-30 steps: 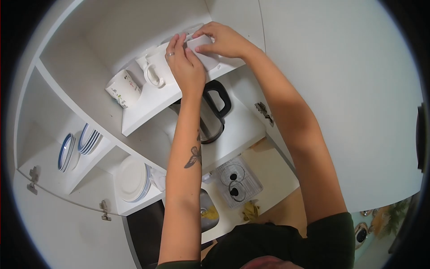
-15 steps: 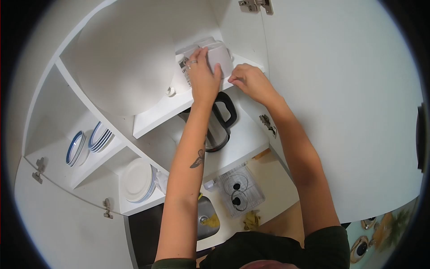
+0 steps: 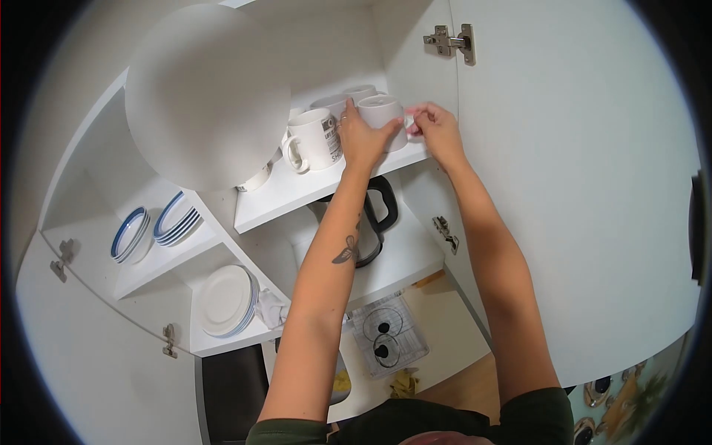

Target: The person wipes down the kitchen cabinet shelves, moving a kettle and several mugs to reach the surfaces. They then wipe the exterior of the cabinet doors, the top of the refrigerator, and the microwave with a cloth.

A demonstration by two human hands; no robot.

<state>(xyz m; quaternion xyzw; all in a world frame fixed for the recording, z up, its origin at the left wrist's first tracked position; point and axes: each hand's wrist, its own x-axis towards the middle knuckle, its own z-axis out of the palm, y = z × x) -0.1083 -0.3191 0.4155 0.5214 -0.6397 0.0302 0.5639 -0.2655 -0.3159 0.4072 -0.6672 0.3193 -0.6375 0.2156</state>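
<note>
My left hand (image 3: 363, 141) is wrapped round the side of a plain whitish mug (image 3: 381, 113) at the front of the upper cupboard shelf, thumb across its front. Close to the mug's right side is my right hand (image 3: 437, 135), its fingers curled together; I cannot tell what is between them. To the left stands a white mug with black print (image 3: 319, 141), its handle facing left. More pale mugs (image 3: 361, 90) stand behind.
A large white round shape (image 3: 208, 96) covers the upper left. Below the mugs is an electric kettle (image 3: 382, 215). Bowls (image 3: 130, 236) and stacked plates (image 3: 226, 300) fill the left shelves. The cupboard door (image 3: 564, 185) stands open at right. Glass lids (image 3: 386, 348) lie below.
The view has shifted, so the shelf sits lower and the printed mug shows fully beside the round shape. My left hand's thumb now lies across the plain mug; my right fingers stay curled beside it.
</note>
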